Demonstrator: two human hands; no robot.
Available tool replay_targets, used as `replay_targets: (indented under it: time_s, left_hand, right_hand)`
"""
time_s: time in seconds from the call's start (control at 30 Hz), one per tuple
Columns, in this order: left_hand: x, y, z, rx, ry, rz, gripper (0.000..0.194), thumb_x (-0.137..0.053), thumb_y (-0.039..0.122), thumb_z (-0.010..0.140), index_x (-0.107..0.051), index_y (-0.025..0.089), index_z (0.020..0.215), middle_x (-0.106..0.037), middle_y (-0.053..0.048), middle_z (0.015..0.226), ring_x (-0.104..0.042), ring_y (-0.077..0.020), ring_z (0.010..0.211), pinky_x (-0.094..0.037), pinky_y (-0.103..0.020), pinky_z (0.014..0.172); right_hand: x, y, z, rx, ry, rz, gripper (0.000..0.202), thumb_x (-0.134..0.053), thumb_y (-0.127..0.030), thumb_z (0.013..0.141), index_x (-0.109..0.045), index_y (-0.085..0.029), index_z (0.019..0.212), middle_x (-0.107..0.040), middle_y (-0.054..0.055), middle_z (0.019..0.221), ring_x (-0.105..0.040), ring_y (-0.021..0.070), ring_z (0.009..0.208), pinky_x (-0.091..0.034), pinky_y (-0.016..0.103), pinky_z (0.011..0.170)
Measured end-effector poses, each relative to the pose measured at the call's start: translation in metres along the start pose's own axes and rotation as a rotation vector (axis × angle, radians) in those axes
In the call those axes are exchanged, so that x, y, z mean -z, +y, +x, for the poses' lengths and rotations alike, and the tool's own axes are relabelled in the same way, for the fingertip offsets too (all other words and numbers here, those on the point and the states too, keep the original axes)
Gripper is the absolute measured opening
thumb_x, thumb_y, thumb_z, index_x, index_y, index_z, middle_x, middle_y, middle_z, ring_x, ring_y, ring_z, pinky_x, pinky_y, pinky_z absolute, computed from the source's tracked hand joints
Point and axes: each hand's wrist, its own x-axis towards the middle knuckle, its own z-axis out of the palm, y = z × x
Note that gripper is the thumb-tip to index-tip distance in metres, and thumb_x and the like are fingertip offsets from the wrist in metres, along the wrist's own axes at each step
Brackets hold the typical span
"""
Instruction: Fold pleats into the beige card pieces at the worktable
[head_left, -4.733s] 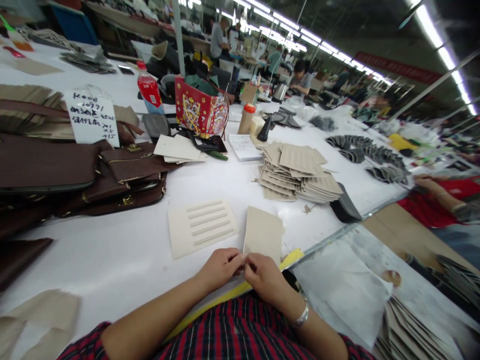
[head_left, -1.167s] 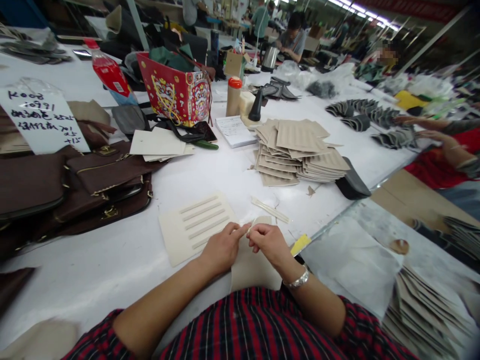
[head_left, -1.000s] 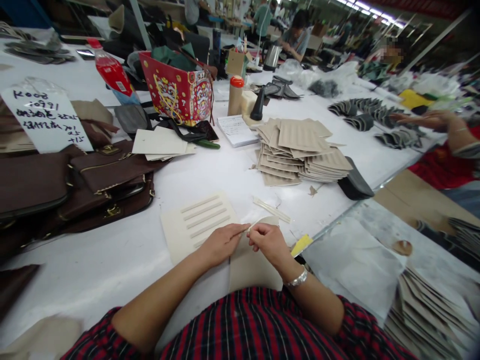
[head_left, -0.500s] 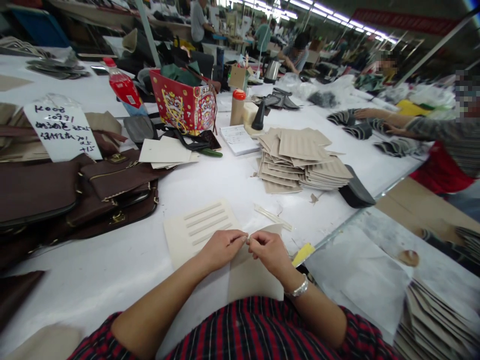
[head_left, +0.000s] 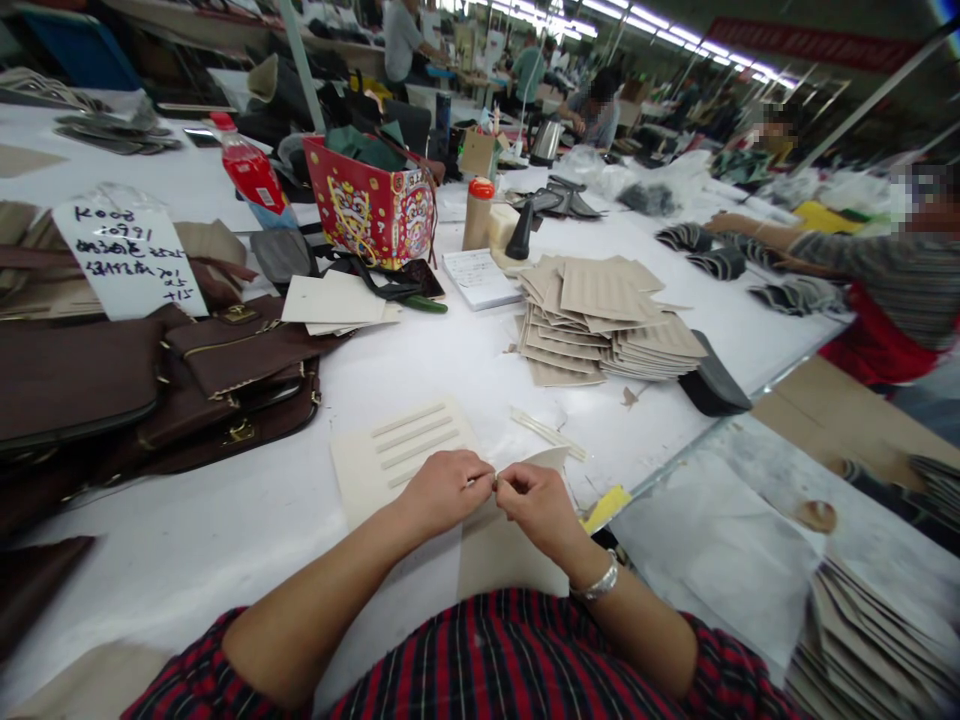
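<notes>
My left hand [head_left: 450, 487] and my right hand [head_left: 536, 500] meet fingertip to fingertip, each closed in a pinch. What they pinch is too small to make out. Beneath them lies a cream sheet [head_left: 510, 560], its far right corner curling up behind my right hand. To the left, partly under my left wrist, is a cream panel [head_left: 352, 470] bearing several raised parallel strips. A few thin pale strips [head_left: 547, 433] rest on the table just beyond my right hand. A scrap of yellow [head_left: 606, 508] sits by the table edge near my right wrist.
Beige ribbed panels [head_left: 600, 300] are stacked ahead, beside a dark curved piece [head_left: 712, 375]. Brown leather bags [head_left: 150, 390] fill the left side. Farther back stand a red box [head_left: 367, 200], a cola bottle [head_left: 255, 180] and a notepad [head_left: 480, 278]. A co-worker's arms [head_left: 810, 245] reach in at right.
My hands stay together at nearly the same spot, with the left fingers curled slightly more. The view has shifted a little. The co-worker at right leans slightly differently.
</notes>
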Motion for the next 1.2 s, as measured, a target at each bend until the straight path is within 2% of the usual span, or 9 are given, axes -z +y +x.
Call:
replay_targets:
  time_s: [0.13, 0.33, 0.47, 0.77, 0.87, 1.0, 1.1, 1.2]
  left_hand:
    - [-0.002, 0.000, 0.000, 0.007, -0.003, 0.010, 0.022, -0.046, 0.015, 0.078, -0.065, 0.018, 0.066, -0.061, 0.002, 0.067, -0.054, -0.0104, 0.066, -0.037, -0.020, 0.063]
    - [-0.007, -0.006, -0.002, -0.007, 0.036, 0.015, 0.020, -0.048, 0.017, 0.081, -0.066, 0.018, 0.071, -0.062, 0.002, 0.071, -0.055, -0.0108, 0.070, -0.037, -0.021, 0.065]
    - [-0.014, -0.009, -0.003, -0.028, 0.079, 0.014, 0.018, -0.050, 0.016, 0.081, -0.066, 0.019, 0.073, -0.064, 0.002, 0.075, -0.057, -0.0112, 0.073, -0.039, -0.022, 0.067]
    - [-0.027, -0.017, -0.007, -0.254, 0.134, 0.127, 0.027, -0.040, 0.027, 0.091, -0.064, 0.016, 0.084, -0.064, -0.004, 0.081, -0.058, -0.0140, 0.076, -0.045, -0.025, 0.070]
    - [-0.030, -0.019, -0.009, -0.320, 0.153, 0.180, 0.028, -0.039, 0.026, 0.091, -0.063, 0.014, 0.086, -0.063, -0.005, 0.079, -0.057, -0.0150, 0.074, -0.046, -0.026, 0.069]
    - [-0.036, -0.019, -0.010, -0.374, 0.196, 0.178, 0.024, -0.041, 0.023, 0.090, -0.063, 0.014, 0.086, -0.064, -0.005, 0.079, -0.057, -0.0153, 0.074, -0.046, -0.026, 0.069]
    - [-0.038, -0.018, -0.009, -0.336, 0.207, 0.093, 0.022, -0.043, 0.022, 0.088, -0.064, 0.016, 0.085, -0.064, -0.004, 0.079, -0.057, -0.0139, 0.073, -0.046, -0.025, 0.068]
    - [-0.036, -0.017, -0.008, -0.270, 0.218, 0.002, 0.019, -0.045, 0.020, 0.087, -0.064, 0.017, 0.083, -0.064, -0.002, 0.077, -0.058, -0.0121, 0.071, -0.045, -0.023, 0.066]
  right_hand:
    - [-0.002, 0.003, -0.001, 0.000, -0.009, -0.019, 0.018, -0.050, -0.025, 0.073, -0.062, -0.017, 0.062, -0.057, -0.001, 0.053, -0.050, 0.0114, 0.054, -0.036, 0.022, 0.051]
    - [-0.001, 0.007, -0.003, 0.016, -0.056, 0.046, 0.018, -0.049, -0.027, 0.077, -0.061, -0.018, 0.067, -0.059, -0.001, 0.059, -0.054, 0.0114, 0.057, -0.040, 0.022, 0.055]
    - [-0.002, 0.008, -0.006, -0.051, -0.060, 0.140, 0.018, -0.048, -0.027, 0.079, -0.059, -0.017, 0.069, -0.060, -0.001, 0.059, -0.058, 0.0114, 0.057, -0.043, 0.022, 0.056]
    - [-0.002, 0.011, -0.012, -0.155, -0.107, 0.334, 0.025, -0.048, -0.034, 0.082, -0.060, -0.015, 0.071, -0.061, 0.000, 0.059, -0.057, 0.0106, 0.054, -0.046, 0.021, 0.056]
    - [-0.003, 0.009, -0.014, -0.170, -0.072, 0.307, 0.023, -0.049, -0.030, 0.080, -0.060, -0.015, 0.066, -0.060, -0.001, 0.057, -0.055, 0.0094, 0.051, -0.043, 0.020, 0.053]
    - [-0.006, 0.010, -0.014, -0.173, 0.049, 0.183, 0.016, -0.050, -0.020, 0.071, -0.057, -0.015, 0.057, -0.053, -0.003, 0.048, -0.050, 0.0086, 0.046, -0.037, 0.019, 0.047]
    - [-0.007, 0.013, -0.014, -0.163, 0.090, 0.181, 0.015, -0.051, -0.019, 0.069, -0.055, -0.016, 0.055, -0.050, -0.004, 0.045, -0.046, 0.0087, 0.044, -0.035, 0.020, 0.045]
    - [-0.006, 0.014, -0.014, -0.150, 0.059, 0.237, 0.016, -0.053, -0.023, 0.072, -0.056, -0.016, 0.059, -0.054, -0.003, 0.050, -0.049, 0.0093, 0.046, -0.038, 0.020, 0.047]
